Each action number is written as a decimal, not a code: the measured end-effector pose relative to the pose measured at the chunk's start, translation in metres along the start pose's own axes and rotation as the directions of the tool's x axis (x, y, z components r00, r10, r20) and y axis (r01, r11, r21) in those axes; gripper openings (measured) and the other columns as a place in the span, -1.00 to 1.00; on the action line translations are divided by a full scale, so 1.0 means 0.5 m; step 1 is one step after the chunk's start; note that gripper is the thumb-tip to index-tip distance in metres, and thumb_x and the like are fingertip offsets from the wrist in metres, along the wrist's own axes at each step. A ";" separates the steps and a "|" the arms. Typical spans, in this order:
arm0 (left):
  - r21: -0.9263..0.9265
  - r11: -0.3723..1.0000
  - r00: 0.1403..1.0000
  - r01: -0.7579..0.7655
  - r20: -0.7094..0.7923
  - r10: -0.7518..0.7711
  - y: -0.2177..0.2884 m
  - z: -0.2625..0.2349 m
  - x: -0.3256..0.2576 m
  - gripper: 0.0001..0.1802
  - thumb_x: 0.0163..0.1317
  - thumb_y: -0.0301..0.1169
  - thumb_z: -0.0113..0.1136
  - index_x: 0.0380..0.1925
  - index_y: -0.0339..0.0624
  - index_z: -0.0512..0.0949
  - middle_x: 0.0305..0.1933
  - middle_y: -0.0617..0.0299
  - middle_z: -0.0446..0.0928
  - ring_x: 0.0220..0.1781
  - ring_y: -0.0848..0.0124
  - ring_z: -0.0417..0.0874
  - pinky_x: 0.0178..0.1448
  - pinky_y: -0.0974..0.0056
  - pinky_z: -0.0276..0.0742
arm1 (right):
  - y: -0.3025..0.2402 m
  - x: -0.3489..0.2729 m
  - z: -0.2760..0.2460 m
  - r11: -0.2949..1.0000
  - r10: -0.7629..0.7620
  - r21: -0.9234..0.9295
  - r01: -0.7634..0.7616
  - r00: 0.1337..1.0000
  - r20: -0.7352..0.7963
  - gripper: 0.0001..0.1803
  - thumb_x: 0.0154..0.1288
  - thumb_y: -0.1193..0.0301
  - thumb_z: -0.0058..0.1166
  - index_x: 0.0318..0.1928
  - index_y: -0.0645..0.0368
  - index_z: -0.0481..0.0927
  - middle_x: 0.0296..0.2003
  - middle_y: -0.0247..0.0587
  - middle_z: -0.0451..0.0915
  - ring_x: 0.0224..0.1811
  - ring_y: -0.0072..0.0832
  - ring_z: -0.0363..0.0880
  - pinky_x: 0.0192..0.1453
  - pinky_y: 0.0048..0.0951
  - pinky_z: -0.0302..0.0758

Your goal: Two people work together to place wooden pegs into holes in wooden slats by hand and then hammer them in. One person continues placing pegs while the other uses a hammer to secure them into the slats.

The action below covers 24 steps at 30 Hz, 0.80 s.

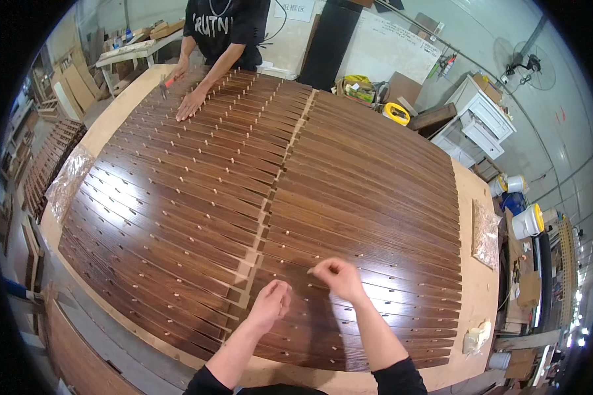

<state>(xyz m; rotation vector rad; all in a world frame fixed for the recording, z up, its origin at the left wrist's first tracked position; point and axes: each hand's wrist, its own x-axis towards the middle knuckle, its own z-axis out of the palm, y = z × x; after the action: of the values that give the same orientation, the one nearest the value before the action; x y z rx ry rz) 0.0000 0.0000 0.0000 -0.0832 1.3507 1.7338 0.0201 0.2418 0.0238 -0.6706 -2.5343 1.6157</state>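
Observation:
Dark brown wooden slats (369,178) lie side by side in two groups, with small pale wooden dowels (282,261) standing in many of them. Over the near part of the right group, my right hand (339,278) pinches what looks like a small wooden dowel (311,270) between thumb and forefinger. To its left, my left hand (271,305) hovers above the slats near the gap between the groups. Its fingers are curled in, and whatever they may hold is hidden.
Across the table a co-worker holds a red-handled hammer (169,82), the other hand (191,105) flat on the slats. Plastic bags of small pieces (485,234) lie on the pale board's (471,191) left and right edges. A yellow-rimmed tub (396,114) sits at the far edge.

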 end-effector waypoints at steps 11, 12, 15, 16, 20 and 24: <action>-0.487 0.851 0.980 0.195 0.120 -0.157 -0.062 0.014 -0.054 -0.75 0.35 -0.44 -0.05 -0.03 -0.25 0.49 -0.35 0.24 0.50 -0.52 0.47 0.44 -0.58 0.44 0.21 | 0.000 0.122 0.007 0.760 -0.183 -0.626 0.174 0.982 0.051 -0.76 0.31 0.19 0.22 -0.29 0.10 0.67 -0.27 -0.06 0.72 -0.16 -0.09 0.70 -0.05 -0.09 0.59; -0.436 0.880 0.982 0.188 0.108 -0.156 -0.056 0.020 -0.057 -0.74 0.39 -0.42 -0.05 0.00 -0.26 0.48 -0.36 0.25 0.49 -0.52 0.47 0.43 -0.57 0.44 0.21 | -0.009 0.122 0.003 0.731 -0.192 -0.655 0.193 0.979 0.073 -0.79 0.30 0.21 0.21 -0.31 0.08 0.65 -0.28 -0.10 0.72 -0.12 -0.13 0.71 -0.03 -0.06 0.56; -0.360 0.916 0.984 0.176 0.090 -0.154 -0.025 0.040 -0.074 -0.71 0.47 -0.37 -0.06 0.06 -0.29 0.47 -0.38 0.26 0.48 -0.53 0.49 0.41 -0.55 0.45 0.20 | 0.005 0.128 0.017 0.557 -0.264 -0.779 0.287 0.951 0.162 -0.79 0.30 0.19 0.21 -0.27 0.05 0.65 -0.26 -0.14 0.72 -0.13 -0.17 0.71 0.02 -0.05 0.52; -0.338 0.926 0.985 0.168 0.080 -0.150 -0.018 0.046 -0.078 -0.70 0.52 -0.34 -0.08 0.09 -0.30 0.45 -0.39 0.27 0.47 -0.54 0.50 0.39 -0.54 0.45 0.20 | 0.003 0.127 0.018 0.558 -0.261 -0.782 0.278 0.953 0.152 -0.79 0.30 0.19 0.21 -0.27 0.05 0.65 -0.26 -0.14 0.72 -0.13 -0.17 0.71 0.02 -0.05 0.52; -0.291 0.951 0.994 0.105 0.058 -0.092 -0.022 0.068 -0.071 -0.69 0.57 -0.21 -0.07 0.04 -0.16 0.52 -0.44 0.31 0.46 -0.57 0.56 0.33 -0.53 0.45 0.15 | 0.006 0.106 0.001 0.663 -0.183 -0.719 0.209 0.976 0.115 -0.74 0.30 0.17 0.21 -0.13 0.02 0.66 -0.23 -0.21 0.72 -0.12 -0.20 0.70 0.08 -0.03 0.48; -0.244 0.966 0.996 0.084 0.002 -0.086 -0.023 0.048 -0.078 -0.67 0.58 -0.17 -0.09 0.01 -0.18 0.51 -0.47 0.34 0.43 -0.58 0.56 0.31 -0.55 0.44 0.13 | 0.007 -0.011 0.047 0.982 -0.127 -0.144 0.121 0.991 -0.032 -0.57 0.33 0.21 0.23 0.12 0.14 0.62 -0.25 -0.19 0.71 -0.20 -0.35 0.69 -0.05 -0.34 0.60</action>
<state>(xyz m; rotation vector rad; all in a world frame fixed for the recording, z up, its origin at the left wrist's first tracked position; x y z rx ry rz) 0.0414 -0.0044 0.0224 -0.2829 1.1179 1.8199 0.0199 0.2209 0.0111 -0.5381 -2.6229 1.3792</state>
